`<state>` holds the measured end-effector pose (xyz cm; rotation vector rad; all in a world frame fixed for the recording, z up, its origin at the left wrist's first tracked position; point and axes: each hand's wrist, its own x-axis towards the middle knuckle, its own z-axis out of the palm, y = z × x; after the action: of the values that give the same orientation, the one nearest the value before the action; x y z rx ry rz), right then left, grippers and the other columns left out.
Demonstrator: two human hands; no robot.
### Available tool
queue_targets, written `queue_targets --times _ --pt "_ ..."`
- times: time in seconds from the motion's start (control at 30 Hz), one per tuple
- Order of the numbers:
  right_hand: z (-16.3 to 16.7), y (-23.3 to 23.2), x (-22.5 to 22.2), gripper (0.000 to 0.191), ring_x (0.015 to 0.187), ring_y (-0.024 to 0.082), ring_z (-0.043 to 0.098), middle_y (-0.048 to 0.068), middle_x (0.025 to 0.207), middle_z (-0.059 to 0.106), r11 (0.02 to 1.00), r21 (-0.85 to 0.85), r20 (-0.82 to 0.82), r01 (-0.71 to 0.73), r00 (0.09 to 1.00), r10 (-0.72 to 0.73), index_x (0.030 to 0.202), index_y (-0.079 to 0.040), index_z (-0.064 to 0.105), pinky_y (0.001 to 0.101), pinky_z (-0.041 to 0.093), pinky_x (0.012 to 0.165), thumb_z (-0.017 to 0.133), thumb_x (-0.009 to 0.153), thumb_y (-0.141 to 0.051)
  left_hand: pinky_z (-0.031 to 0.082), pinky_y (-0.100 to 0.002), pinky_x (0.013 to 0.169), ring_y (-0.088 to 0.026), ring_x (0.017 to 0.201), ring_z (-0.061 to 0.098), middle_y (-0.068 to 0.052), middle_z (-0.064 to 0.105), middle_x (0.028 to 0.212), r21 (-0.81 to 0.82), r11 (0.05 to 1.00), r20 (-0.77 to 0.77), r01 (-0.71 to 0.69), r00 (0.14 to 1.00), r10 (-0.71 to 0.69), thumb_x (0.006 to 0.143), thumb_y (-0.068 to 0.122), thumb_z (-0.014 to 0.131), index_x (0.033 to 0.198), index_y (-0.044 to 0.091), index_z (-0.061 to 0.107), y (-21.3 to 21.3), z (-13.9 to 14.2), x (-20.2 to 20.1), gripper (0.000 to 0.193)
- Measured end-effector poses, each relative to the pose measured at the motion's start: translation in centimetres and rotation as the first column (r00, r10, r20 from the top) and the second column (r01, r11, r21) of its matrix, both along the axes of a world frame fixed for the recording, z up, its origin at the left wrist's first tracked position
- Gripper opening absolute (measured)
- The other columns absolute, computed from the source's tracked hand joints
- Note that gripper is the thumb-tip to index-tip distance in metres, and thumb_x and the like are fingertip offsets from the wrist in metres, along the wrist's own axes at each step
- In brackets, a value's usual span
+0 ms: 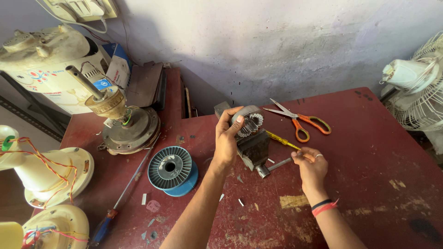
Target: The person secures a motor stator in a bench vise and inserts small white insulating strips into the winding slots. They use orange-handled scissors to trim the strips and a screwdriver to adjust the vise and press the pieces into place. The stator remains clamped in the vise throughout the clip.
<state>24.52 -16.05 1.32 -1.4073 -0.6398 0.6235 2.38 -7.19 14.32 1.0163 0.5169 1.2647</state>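
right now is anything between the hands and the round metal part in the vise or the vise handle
No, nothing visible. The left hand already grips the round metal part sitting in the vise, and the right hand is on the vise handle. The scissors lie behind, out of the way.

A worn dark-red wooden table (378, 152) with chipped paint fills the lower frame. Behind it, across the top, rises a stained whitish-grey plaster wall (277, 41), daylight brightening its upper right.

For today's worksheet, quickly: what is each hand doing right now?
Left hand: closed on the round motor stator sitting in the small vise.
Right hand: fingers closed on the vise handle.
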Motion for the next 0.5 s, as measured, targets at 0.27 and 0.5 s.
queue_targets --times 0.27,0.5 --pt "-0.1 -1.0 -1.6 0.046 0.095 0.025 0.072 0.017 0.105 0.071 0.979 -0.113 0.384 0.170 0.916 -0.115 0.118 0.006 0.058 0.0344 0.060 0.083 0.084 0.085 -0.013 0.054 -0.029 0.088 -0.012 0.097 0.063 -0.006 0.069 0.106 0.043 0.999 0.016 -0.010 1.000 0.009 0.104 0.012 0.059 0.124 0.002 0.063 0.3 -0.3 0.0 0.023" --pt "0.4 -1.6 -5.0 0.044 0.086 0.023 0.073 0.017 0.096 0.073 0.993 -0.119 0.243 0.002 0.970 0.027 0.113 0.002 0.059 0.0325 0.063 0.074 0.083 0.079 -0.011 0.056 -0.031 0.084 -0.014 0.093 0.065 -0.007 0.071 0.103 -0.029 0.999 0.041 0.023 0.999 -0.022 0.102 0.012 0.058 0.121 0.003 0.062 0.2 -0.1 -0.2 0.022"
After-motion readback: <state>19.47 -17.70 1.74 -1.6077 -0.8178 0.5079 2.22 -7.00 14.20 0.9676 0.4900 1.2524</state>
